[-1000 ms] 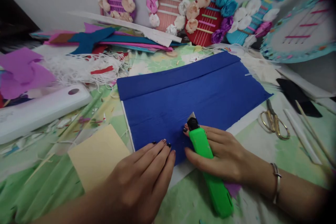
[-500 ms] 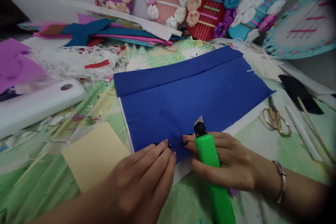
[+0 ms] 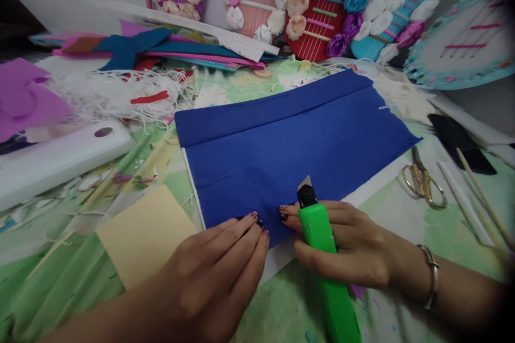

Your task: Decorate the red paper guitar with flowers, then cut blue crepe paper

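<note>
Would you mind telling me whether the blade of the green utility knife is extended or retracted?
Extended. A pale pointed blade tip sticks out past the black nose of the green utility knife, which lies under the right hand over the blue crepe paper.

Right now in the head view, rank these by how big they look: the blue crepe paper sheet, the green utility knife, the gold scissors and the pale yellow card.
1. Blue crepe paper sheet, by far.
2. Pale yellow card.
3. Green utility knife, though its nearness to the camera inflates it.
4. Gold scissors.
</note>
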`<action>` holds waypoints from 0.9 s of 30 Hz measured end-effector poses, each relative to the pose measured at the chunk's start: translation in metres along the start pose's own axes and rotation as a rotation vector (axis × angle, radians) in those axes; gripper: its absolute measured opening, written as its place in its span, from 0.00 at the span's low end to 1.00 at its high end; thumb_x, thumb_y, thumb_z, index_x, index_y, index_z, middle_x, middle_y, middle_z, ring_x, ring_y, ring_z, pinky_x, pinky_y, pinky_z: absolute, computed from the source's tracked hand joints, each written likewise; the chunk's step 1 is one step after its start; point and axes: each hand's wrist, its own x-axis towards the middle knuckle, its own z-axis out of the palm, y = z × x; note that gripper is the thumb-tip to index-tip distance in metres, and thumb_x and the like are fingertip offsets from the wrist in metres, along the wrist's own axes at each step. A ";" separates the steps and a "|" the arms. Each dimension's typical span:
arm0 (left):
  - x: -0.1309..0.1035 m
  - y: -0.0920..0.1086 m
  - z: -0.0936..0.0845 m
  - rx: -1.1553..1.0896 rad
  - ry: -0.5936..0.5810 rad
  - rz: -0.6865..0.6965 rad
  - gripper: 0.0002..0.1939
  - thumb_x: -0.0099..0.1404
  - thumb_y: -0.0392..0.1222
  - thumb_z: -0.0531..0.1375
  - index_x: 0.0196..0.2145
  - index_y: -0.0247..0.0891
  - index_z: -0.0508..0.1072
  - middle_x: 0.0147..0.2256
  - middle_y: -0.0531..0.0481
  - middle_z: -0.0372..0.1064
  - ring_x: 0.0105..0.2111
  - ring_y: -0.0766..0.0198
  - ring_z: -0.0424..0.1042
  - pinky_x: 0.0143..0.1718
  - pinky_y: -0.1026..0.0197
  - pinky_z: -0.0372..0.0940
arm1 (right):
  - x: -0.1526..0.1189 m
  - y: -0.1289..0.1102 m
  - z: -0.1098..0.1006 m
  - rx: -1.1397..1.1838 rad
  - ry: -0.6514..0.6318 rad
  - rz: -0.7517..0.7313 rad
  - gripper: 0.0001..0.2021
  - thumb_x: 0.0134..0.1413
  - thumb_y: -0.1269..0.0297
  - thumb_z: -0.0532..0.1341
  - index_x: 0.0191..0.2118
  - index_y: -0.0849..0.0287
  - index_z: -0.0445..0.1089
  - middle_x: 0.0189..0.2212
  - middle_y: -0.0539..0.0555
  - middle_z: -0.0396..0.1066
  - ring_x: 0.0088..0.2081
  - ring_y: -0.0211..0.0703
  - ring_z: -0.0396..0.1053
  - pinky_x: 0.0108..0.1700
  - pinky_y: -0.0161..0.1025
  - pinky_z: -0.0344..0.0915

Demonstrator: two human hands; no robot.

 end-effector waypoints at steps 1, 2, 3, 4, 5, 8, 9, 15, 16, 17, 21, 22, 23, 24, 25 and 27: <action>0.000 0.000 0.000 0.001 -0.003 0.001 0.20 0.68 0.33 0.49 0.55 0.34 0.68 0.51 0.43 0.72 0.55 0.55 0.67 0.56 0.53 0.65 | 0.000 0.000 0.000 -0.001 0.000 -0.003 0.04 0.62 0.73 0.58 0.39 0.59 0.70 0.26 0.49 0.74 0.35 0.40 0.75 0.44 0.40 0.74; 0.000 0.000 0.000 -0.001 -0.003 0.003 0.20 0.68 0.33 0.49 0.55 0.34 0.68 0.51 0.42 0.72 0.55 0.55 0.67 0.56 0.53 0.65 | 0.001 0.000 -0.001 -0.001 0.005 -0.007 0.04 0.62 0.73 0.58 0.39 0.59 0.70 0.26 0.50 0.74 0.35 0.40 0.75 0.44 0.40 0.74; 0.000 0.000 -0.001 -0.004 -0.001 0.003 0.20 0.68 0.33 0.49 0.55 0.33 0.68 0.50 0.42 0.72 0.55 0.55 0.67 0.56 0.53 0.65 | 0.001 0.000 -0.001 -0.002 0.007 -0.009 0.05 0.62 0.74 0.58 0.39 0.59 0.70 0.26 0.50 0.74 0.35 0.41 0.75 0.44 0.40 0.74; -0.001 0.000 -0.001 -0.004 0.004 0.003 0.20 0.68 0.33 0.49 0.55 0.33 0.68 0.50 0.42 0.72 0.56 0.55 0.66 0.56 0.53 0.65 | 0.000 0.000 -0.001 -0.001 0.004 -0.011 0.05 0.62 0.74 0.58 0.39 0.59 0.70 0.26 0.50 0.74 0.35 0.41 0.75 0.44 0.40 0.74; -0.001 0.000 -0.001 -0.002 0.011 0.003 0.20 0.68 0.33 0.49 0.55 0.33 0.68 0.50 0.42 0.72 0.56 0.55 0.66 0.56 0.53 0.65 | 0.000 0.000 -0.001 0.001 0.001 -0.008 0.05 0.62 0.74 0.58 0.39 0.59 0.70 0.27 0.50 0.74 0.36 0.41 0.75 0.44 0.40 0.74; -0.001 0.000 0.000 0.017 0.026 0.013 0.20 0.69 0.36 0.50 0.56 0.34 0.68 0.51 0.42 0.72 0.56 0.54 0.66 0.55 0.52 0.66 | -0.003 0.001 0.001 0.012 -0.010 0.004 0.05 0.61 0.74 0.59 0.40 0.59 0.70 0.29 0.51 0.75 0.39 0.42 0.75 0.46 0.41 0.74; -0.002 0.000 0.000 0.025 0.030 0.015 0.20 0.69 0.37 0.50 0.56 0.35 0.68 0.51 0.42 0.71 0.56 0.53 0.66 0.55 0.52 0.66 | -0.003 0.001 0.001 0.015 -0.014 0.004 0.05 0.61 0.74 0.59 0.40 0.59 0.70 0.29 0.51 0.75 0.40 0.42 0.75 0.46 0.41 0.74; 0.003 -0.001 -0.004 0.035 -0.003 -0.001 0.19 0.68 0.31 0.49 0.54 0.31 0.68 0.50 0.41 0.73 0.57 0.53 0.66 0.56 0.52 0.66 | -0.003 0.000 0.002 -0.009 0.002 0.014 0.05 0.59 0.74 0.60 0.40 0.59 0.71 0.29 0.52 0.76 0.42 0.45 0.76 0.48 0.44 0.74; 0.004 -0.001 -0.005 0.036 -0.017 -0.009 0.19 0.67 0.30 0.49 0.53 0.29 0.68 0.49 0.40 0.73 0.57 0.53 0.65 0.56 0.52 0.66 | -0.003 0.000 0.002 -0.017 0.013 0.014 0.05 0.59 0.74 0.60 0.40 0.60 0.71 0.29 0.52 0.76 0.43 0.46 0.76 0.49 0.45 0.74; 0.005 -0.001 -0.006 0.038 -0.026 -0.018 0.18 0.67 0.29 0.50 0.52 0.27 0.69 0.49 0.38 0.73 0.57 0.52 0.65 0.56 0.52 0.66 | -0.002 0.001 0.003 -0.025 0.018 0.014 0.05 0.59 0.75 0.61 0.40 0.60 0.71 0.30 0.53 0.77 0.43 0.46 0.76 0.49 0.46 0.73; 0.005 -0.001 -0.004 0.045 -0.005 -0.046 0.17 0.66 0.29 0.51 0.51 0.24 0.69 0.48 0.36 0.73 0.57 0.50 0.65 0.56 0.51 0.67 | -0.004 0.004 0.006 -0.038 0.025 0.031 0.07 0.58 0.75 0.62 0.42 0.60 0.70 0.34 0.55 0.77 0.47 0.48 0.74 0.50 0.46 0.73; 0.005 -0.001 -0.002 0.049 0.017 -0.051 0.17 0.67 0.29 0.49 0.51 0.25 0.69 0.48 0.37 0.73 0.57 0.51 0.66 0.55 0.51 0.67 | -0.005 0.004 0.007 -0.037 0.022 0.033 0.08 0.57 0.75 0.62 0.43 0.60 0.70 0.34 0.55 0.77 0.47 0.48 0.74 0.50 0.47 0.73; 0.004 -0.001 0.000 0.053 0.042 -0.057 0.18 0.68 0.29 0.47 0.51 0.26 0.69 0.48 0.38 0.73 0.56 0.52 0.66 0.55 0.52 0.67 | -0.006 0.005 0.008 -0.034 0.021 0.033 0.09 0.57 0.75 0.62 0.44 0.61 0.70 0.34 0.55 0.77 0.48 0.49 0.74 0.49 0.47 0.73; 0.004 -0.001 0.001 0.056 0.067 -0.059 0.19 0.68 0.28 0.46 0.51 0.27 0.69 0.47 0.39 0.74 0.56 0.53 0.67 0.55 0.52 0.68 | -0.006 0.006 0.008 -0.029 0.019 0.031 0.09 0.57 0.75 0.62 0.44 0.61 0.70 0.34 0.55 0.77 0.47 0.49 0.74 0.49 0.47 0.73; 0.003 -0.002 0.002 0.057 0.086 -0.059 0.20 0.68 0.28 0.45 0.52 0.28 0.69 0.46 0.40 0.74 0.55 0.54 0.67 0.54 0.53 0.68 | -0.007 0.006 0.009 -0.024 0.016 0.029 0.09 0.58 0.75 0.62 0.44 0.61 0.70 0.33 0.55 0.77 0.47 0.49 0.74 0.49 0.48 0.74; 0.002 -0.002 0.003 0.053 0.080 -0.053 0.20 0.68 0.28 0.46 0.53 0.29 0.69 0.46 0.41 0.74 0.55 0.55 0.68 0.54 0.54 0.68 | -0.007 0.006 0.009 -0.017 0.011 0.029 0.09 0.59 0.75 0.61 0.45 0.61 0.70 0.32 0.54 0.77 0.46 0.48 0.75 0.49 0.47 0.74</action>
